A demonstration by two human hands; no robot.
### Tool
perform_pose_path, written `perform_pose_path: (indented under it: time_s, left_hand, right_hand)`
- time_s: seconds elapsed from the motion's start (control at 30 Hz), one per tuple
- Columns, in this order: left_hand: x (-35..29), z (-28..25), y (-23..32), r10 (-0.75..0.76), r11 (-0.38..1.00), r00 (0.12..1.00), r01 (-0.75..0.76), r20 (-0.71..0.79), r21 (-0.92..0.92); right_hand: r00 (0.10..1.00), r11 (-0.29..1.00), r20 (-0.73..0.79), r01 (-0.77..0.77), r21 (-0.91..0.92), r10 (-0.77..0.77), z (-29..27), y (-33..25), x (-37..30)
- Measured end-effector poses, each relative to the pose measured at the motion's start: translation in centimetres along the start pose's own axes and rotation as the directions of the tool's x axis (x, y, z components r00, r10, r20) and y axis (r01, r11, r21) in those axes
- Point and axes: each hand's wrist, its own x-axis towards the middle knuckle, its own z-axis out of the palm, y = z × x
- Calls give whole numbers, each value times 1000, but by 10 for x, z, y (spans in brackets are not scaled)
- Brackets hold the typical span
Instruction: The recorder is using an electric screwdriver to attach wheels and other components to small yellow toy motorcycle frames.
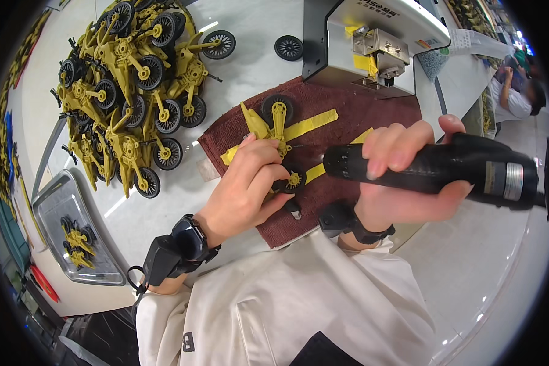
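My left hand (244, 189) presses a yellow toy motorcycle (259, 125) with black wheels against a brown towel, its fingers closed around the body and one wheel. In my right hand (402, 171) lies a black electric screwdriver (433, 168), gripped around its barrel and held roughly level. Its thin bit points left at the middle of the toy; whether the tip touches a screw I cannot tell. My palm and fingers hide part of the toy.
Many similar toy motorcycles (128, 91) are heaped at the left. A loose wheel (288, 47) lies beside a white and black machine (372, 55) at the back. A metal tray (97, 268) with a few toys stands at the left. Yellow tape (311, 124) crosses the brown towel (372, 113). Another person (515, 91) is far right.
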Motion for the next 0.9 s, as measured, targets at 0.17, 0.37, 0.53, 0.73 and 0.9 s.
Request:
perform_pose_path:
  time_s: [0.17,0.37,0.53,0.73,0.9]
  left_hand:
    - [-2,1,-2,-2,1000,1000,2,-3,-1]
    - [-1,2,-2,7,1000,1000,-7,0,-12]
    - [-1,2,-1,7,1000,1000,-7,2,-2]
    - [-2,3,-1,13,1000,1000,-13,14,12]
    - [-2,4,-1,13,999,1000,-14,21,42]
  right_hand:
    - [990,988,9,-142,56,141,-1,0,1]
    - [972,968,11,-233,97,234,-6,11,11]
    - [946,943,25,-323,78,322,-9,6,16]
    - [929,929,56,-368,23,366,-6,13,17]
    - [981,972,55,-177,-156,188,6,10,2]
